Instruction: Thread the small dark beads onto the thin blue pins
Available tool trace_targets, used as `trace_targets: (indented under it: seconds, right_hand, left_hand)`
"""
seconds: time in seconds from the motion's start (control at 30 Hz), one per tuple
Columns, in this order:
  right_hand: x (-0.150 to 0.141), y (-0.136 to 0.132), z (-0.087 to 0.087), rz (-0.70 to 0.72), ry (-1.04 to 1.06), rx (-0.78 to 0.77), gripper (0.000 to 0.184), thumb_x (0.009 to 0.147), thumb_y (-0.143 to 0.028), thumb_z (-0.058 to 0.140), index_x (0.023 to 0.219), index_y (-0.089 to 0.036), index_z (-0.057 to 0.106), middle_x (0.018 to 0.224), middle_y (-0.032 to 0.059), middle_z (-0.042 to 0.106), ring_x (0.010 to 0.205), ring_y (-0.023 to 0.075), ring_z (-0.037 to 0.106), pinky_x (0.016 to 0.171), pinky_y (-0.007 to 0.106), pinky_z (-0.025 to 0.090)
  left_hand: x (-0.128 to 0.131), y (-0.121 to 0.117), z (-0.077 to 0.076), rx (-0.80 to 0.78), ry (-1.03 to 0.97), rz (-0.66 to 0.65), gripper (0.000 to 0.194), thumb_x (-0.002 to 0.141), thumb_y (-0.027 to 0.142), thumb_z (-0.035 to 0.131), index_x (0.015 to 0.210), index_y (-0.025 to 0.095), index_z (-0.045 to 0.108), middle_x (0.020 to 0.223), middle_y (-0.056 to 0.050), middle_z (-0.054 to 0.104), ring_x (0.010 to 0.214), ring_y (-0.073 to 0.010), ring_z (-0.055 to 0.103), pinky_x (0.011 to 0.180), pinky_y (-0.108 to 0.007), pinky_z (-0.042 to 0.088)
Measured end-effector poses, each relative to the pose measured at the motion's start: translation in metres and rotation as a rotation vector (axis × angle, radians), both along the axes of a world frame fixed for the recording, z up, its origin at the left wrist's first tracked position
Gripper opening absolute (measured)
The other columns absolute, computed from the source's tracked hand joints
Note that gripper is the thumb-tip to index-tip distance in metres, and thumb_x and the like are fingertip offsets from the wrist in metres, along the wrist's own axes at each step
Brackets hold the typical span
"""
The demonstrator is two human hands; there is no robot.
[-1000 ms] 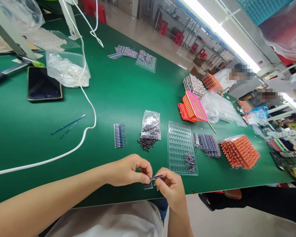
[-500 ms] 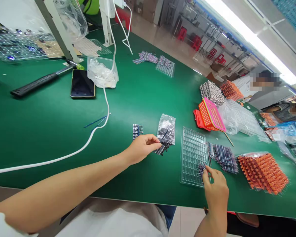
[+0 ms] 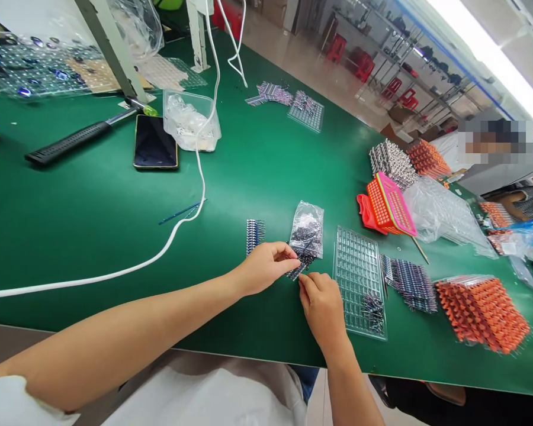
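Observation:
My left hand is closed in a pinch over the open end of a clear plastic bag with small dark beads in it. A thin dark stick juts from its fingertips. Dark beads and a strip of small parts lie below the fingers. My right hand is beside that strip, thumb and fingers pressed together; what they hold, if anything, is too small to make out. To its right lies a clear tray with a bunch of thin-legged parts on its lower end.
A row of small parts lies left of the bag. On the right are strips of parts, an orange stack and a pink-orange basket. A white cable crosses the left side, near a hammer and phone.
My right hand has moved left from the clear tray to the strip by my left hand, leaving the bunch of parts on the tray. The view has shifted slightly.

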State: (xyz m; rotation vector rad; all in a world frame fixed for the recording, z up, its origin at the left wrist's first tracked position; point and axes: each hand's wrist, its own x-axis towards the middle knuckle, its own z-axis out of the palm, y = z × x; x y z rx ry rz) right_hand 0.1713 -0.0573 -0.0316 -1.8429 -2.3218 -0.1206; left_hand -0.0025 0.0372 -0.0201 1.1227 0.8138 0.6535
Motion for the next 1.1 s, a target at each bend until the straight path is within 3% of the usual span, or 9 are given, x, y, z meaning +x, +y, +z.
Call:
trace_targets:
  seconds: [0.3,0.37,0.53,0.7,0.87,1.1]
  right_hand:
    - [-0.002,0.018,-0.004,-0.001,-0.059,0.037,0.017,0.089,-0.012,0.052,0.076,-0.019,0.059,0.073,0.0037,0.058,0.071,0.0192,0.051,0.064,0.032,0.032]
    - [-0.002,0.016,-0.002,-0.036,0.066,0.041,0.016,0.087,-0.012,0.052,0.075,-0.019,0.059,0.072,0.0031,0.058,0.070,0.0183,0.052,0.065,0.031,0.035]
    - [-0.003,-0.011,0.015,-0.185,0.631,-0.016,0.012,0.088,-0.015,0.054,0.079,-0.021,0.060,0.073,-0.0010,0.058,0.066,0.0140,0.053,0.063,0.026,0.041]
    - [-0.010,-0.035,0.017,-0.273,0.848,0.077,0.010,0.091,-0.020,0.055,0.083,-0.023,0.062,0.078,-0.0007,0.061,0.071,0.0146,0.057,0.065,0.026,0.043]
    - [-0.017,-0.039,0.000,-0.301,0.868,0.242,0.010,0.092,-0.017,0.057,0.087,-0.024,0.062,0.079,0.0003,0.061,0.074,0.0158,0.059,0.068,0.028,0.045]
    - [-0.018,-0.037,-0.006,-0.234,0.713,0.448,0.015,0.090,-0.011,0.060,0.098,-0.023,0.063,0.083,0.0022,0.066,0.075,0.0161,0.063,0.064,0.029,0.050]
  left_hand:
    - [-0.001,-0.003,0.003,0.037,0.049,-0.045,0.015,0.076,0.030,0.068,0.080,0.017,0.062,0.073,0.000,0.063,0.073,-0.0163,0.061,0.071,-0.029,0.047]
    - [-0.001,-0.004,0.005,0.066,0.069,-0.076,0.015,0.077,0.031,0.067,0.080,0.017,0.062,0.075,-0.001,0.066,0.076,-0.0177,0.063,0.073,-0.030,0.048]
    - [-0.002,-0.011,0.012,0.107,0.060,-0.200,0.012,0.082,0.028,0.063,0.080,0.017,0.062,0.092,-0.007,0.073,0.093,-0.0227,0.068,0.083,-0.034,0.050]
    - [-0.005,-0.025,0.021,0.175,0.023,-0.310,0.011,0.087,0.028,0.062,0.085,0.017,0.064,0.091,-0.005,0.073,0.098,-0.0224,0.069,0.089,-0.035,0.051]
    - [-0.004,-0.034,0.023,0.132,-0.043,-0.308,0.008,0.088,0.025,0.062,0.085,0.018,0.063,0.101,-0.007,0.075,0.118,-0.0240,0.064,0.100,-0.037,0.049]
    - [-0.001,-0.040,0.019,-0.031,-0.134,-0.247,0.010,0.087,0.026,0.066,0.084,0.017,0.061,0.100,-0.008,0.075,0.118,-0.0258,0.064,0.101,-0.041,0.049]
